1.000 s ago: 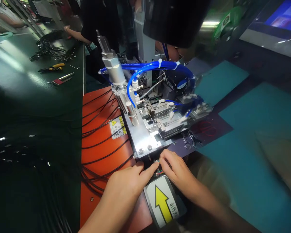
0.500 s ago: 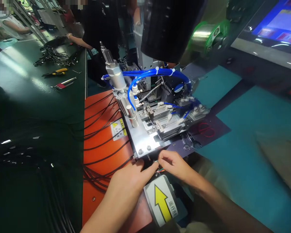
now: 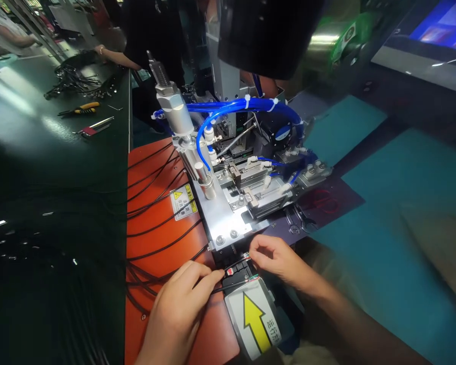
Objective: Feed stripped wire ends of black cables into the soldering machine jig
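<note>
My left hand [image 3: 184, 296] pinches a thin black cable [image 3: 235, 263] between thumb and forefinger, at the machine's front end. The thumb and forefinger of my right hand [image 3: 275, 253] are closed on the wire end of that same cable. Beneath it is a dark fixture [image 3: 240, 274] with a small red-and-white part. A second black cable [image 3: 228, 287] lies just nearer to me, its coloured wires [image 3: 254, 278] bared at the tip. Close below sits a white cover with a yellow arrow [image 3: 252, 319]. My fingertips hide the exact grip points.
Beyond my hands stands a metal machine [image 3: 228, 218] with blue air tubes [image 3: 243, 105]. Black cables cross the orange plate [image 3: 155, 177] on the left. Pliers [image 3: 79, 109] and a cable pile [image 3: 78, 78] lie on the green table. Wrenches [image 3: 299, 223] lie to the right. A co-worker's arm [image 3: 117, 57] reaches in behind.
My left hand has drawn back left from the right hand, so the cable, the fixture and the second cable now show. My right hand has hardly moved.
</note>
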`<state>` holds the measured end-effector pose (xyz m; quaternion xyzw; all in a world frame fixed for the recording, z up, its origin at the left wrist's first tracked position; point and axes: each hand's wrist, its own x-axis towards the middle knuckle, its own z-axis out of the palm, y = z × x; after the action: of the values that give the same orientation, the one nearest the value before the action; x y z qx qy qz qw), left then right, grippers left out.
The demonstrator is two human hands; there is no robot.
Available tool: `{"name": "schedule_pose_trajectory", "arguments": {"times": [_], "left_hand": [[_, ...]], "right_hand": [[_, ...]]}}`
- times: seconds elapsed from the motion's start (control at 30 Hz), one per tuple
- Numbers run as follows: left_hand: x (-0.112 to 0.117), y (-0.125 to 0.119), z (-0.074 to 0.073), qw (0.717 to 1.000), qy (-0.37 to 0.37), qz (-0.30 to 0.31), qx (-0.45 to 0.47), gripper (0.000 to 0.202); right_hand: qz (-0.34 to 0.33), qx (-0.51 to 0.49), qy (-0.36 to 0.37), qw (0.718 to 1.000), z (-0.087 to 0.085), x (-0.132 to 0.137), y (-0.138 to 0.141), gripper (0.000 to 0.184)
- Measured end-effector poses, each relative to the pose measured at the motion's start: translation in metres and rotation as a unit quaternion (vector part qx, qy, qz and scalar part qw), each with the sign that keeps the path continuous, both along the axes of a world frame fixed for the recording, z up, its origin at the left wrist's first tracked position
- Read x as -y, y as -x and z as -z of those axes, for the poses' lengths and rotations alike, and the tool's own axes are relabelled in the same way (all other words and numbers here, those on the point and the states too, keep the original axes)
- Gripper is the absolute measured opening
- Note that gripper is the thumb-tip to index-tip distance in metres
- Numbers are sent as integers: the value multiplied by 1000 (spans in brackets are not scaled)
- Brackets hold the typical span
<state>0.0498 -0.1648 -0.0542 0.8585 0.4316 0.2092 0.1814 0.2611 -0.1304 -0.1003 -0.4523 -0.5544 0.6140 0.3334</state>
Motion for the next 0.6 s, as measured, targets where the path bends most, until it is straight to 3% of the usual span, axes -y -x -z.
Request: {"name": "schedule_pose_trajectory", "arguments": {"times": [0.43, 0.6], "left_hand": [[-1, 1, 6, 997, -29, 22, -73, 29], [-3, -1, 6, 995, -66, -21, -67, 26]], "right_hand": [[30, -76, 96, 992, 3, 3, -1, 20], [88, -27, 39, 995, -4, 15, -8, 20]]}}
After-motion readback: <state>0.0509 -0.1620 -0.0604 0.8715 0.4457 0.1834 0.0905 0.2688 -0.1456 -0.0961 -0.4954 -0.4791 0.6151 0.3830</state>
